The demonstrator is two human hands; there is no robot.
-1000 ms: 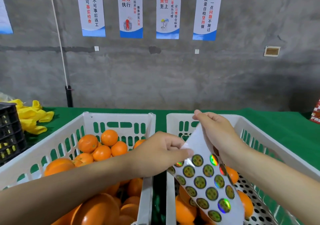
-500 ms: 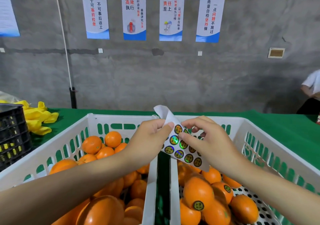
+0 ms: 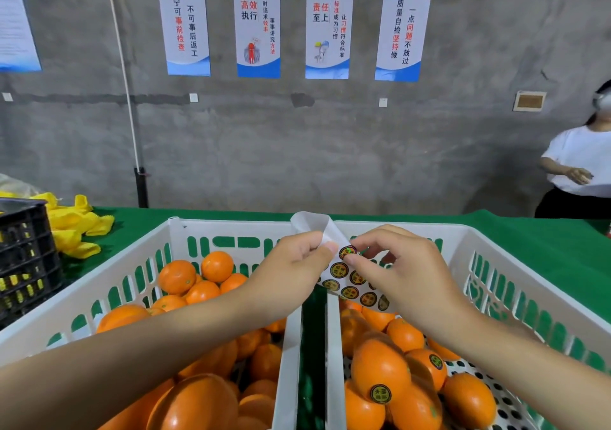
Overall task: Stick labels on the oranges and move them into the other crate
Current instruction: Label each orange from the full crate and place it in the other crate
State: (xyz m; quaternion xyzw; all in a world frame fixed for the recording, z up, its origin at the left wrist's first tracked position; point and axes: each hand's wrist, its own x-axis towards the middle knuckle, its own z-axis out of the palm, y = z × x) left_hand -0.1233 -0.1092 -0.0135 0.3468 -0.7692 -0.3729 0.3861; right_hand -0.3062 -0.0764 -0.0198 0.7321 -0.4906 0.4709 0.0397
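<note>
A white label sheet (image 3: 344, 280) with several round dark-and-gold stickers hangs above the gap between two white crates, its top curled back. My left hand (image 3: 291, 271) pinches the sheet's upper edge. My right hand (image 3: 400, 271) pinches one sticker (image 3: 347, 252) near the top of the sheet with thumb and forefinger. The left crate (image 3: 132, 284) is piled with unlabelled oranges (image 3: 198, 284). The right crate (image 3: 496, 264) holds several oranges with stickers on them (image 3: 380, 370).
Green cloth covers the table (image 3: 545, 244). A black crate (image 3: 23, 257) and crumpled yellow gloves (image 3: 76, 228) lie at the left. Another person in a white shirt (image 3: 582, 161) stands at the far right. Posters (image 3: 258, 26) hang on the grey wall.
The sheet went from hanging low in my right hand to being held up between both hands. My right fingers closed on a sticker near its top. The view tilted up and a person came into view.
</note>
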